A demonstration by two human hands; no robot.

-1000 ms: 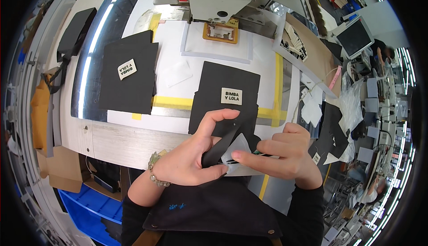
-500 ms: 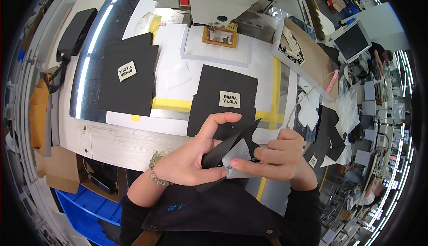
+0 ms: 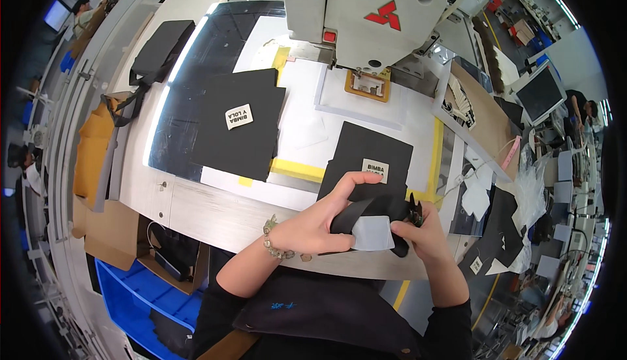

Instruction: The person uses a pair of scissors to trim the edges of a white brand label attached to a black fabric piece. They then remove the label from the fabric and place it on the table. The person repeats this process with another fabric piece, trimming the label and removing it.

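Above the front edge of the table, my left hand (image 3: 317, 226) grips a curled black sheet piece (image 3: 353, 212), thumb on top near a white square patch (image 3: 372, 234) on its underside. Against that patch's right side presses the thumb of my right hand (image 3: 428, 233). The same hand's fingers are closed round small dark thread snips (image 3: 415, 211), blades pointing up. Just beyond my hands lie black panels (image 3: 377, 141); the top one bears a cream printed label (image 3: 375, 170), partly covered by my left index finger.
An industrial sewing machine (image 3: 398, 33) stands at the back, its orange-edged clamp (image 3: 368, 86) over a white sheet. More black panels (image 3: 228, 148) with a cream label (image 3: 239, 117) lie left. A tray of labels (image 3: 460, 105) sits right; a blue crate (image 3: 124, 301) is lower left.
The view has shifted, so the table appears farther right and lower. My hands have turned the black piece, bringing its white patch face up, and the snips now show in my right hand.
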